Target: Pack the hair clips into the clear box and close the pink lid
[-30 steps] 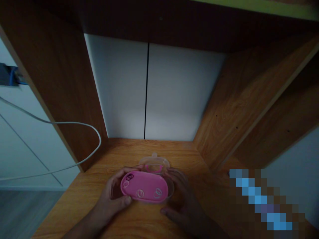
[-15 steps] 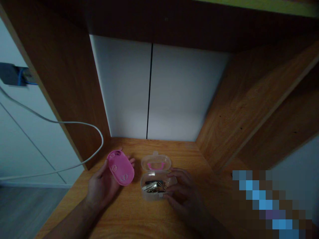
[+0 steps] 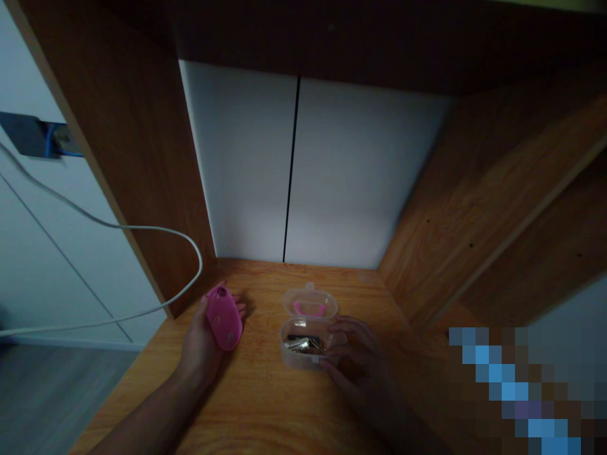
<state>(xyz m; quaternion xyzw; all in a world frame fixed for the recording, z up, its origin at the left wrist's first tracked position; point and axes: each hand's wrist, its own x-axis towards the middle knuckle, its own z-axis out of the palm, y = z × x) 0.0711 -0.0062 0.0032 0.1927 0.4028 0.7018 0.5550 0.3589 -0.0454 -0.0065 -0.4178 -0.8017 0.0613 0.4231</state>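
Head view: the clear box (image 3: 303, 354) sits on the wooden desk (image 3: 265, 411), its long axis running left to right across the person. Its flip lid (image 3: 310, 302) is thrown back on the far side, and small metal bits (image 3: 302, 344) lie inside, too dim to tell apart.

The right hand (image 3: 355, 363) is at the box's right end. Its fingers curl over the far corner and the thumb sits on the near edge, so it keeps a light hold on the box wall.

Left of the box, and clearly apart from it, the left hand (image 3: 203, 347) is wrapped around a pink oval piece (image 3: 224, 319), with the thumb on the left rim and the fingertips showing past the right rim. The piece's long axis points away from the person, roughly crosswise to the box's. It is tilted up on the palm, patterned face towards the box, though the dim light does not show whether its lower edge touches the desk.

Bare desk lies between the pink piece and the box and on the box's near side. The white back wall (image 3: 332, 177) stands well beyond the box's lid. To the left, past the pink piece, is the wooden side panel (image 3: 142, 189), with a white cable (image 3: 183, 292) looping just outside it. The slanting panel (image 3: 474, 208) on the box's right stands further off.
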